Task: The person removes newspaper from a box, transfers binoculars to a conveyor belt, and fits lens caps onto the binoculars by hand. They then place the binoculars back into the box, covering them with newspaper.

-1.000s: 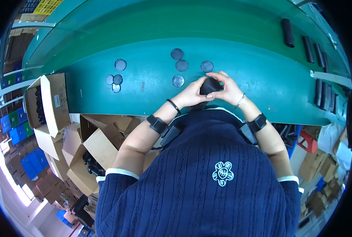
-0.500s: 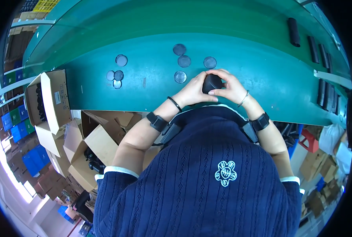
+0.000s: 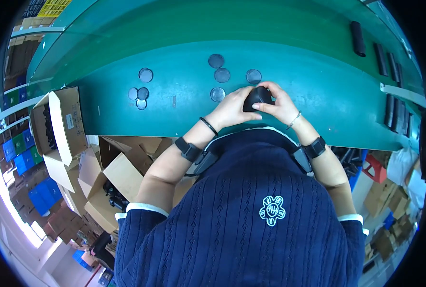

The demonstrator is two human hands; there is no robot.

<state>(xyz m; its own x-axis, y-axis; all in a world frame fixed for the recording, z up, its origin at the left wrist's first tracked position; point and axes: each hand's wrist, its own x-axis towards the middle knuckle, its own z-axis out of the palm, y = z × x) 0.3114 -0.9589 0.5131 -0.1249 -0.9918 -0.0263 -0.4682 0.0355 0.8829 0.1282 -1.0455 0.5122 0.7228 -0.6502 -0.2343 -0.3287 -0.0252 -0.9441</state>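
Note:
Between both hands, over the near part of the green bench, is a smooth black rounded piece (image 3: 258, 99); its exact kind I cannot make out. My left hand (image 3: 235, 106) wraps its left side, fingers and thumb closed against it. On the other side my right hand (image 3: 279, 106) grips it, thumb across the front and fingers over the top. Close to the hands lie flat dark round discs: one disc (image 3: 217, 94) just left of them, another disc (image 3: 253, 76) just beyond. Farther off are two more, an upper disc (image 3: 216, 60) and a lower disc (image 3: 222, 75).
Small discs (image 3: 142, 93) cluster on the bench's left side. An open carton (image 3: 69, 122) of black parts stands at the left edge, with more open cartons (image 3: 122, 172) below. Black tubes (image 3: 358, 39) lie at the right, several near a metal rail (image 3: 404, 94).
The black piece has turned slightly in my hands, and my right thumb has shifted up across it. The discs lie where they were.

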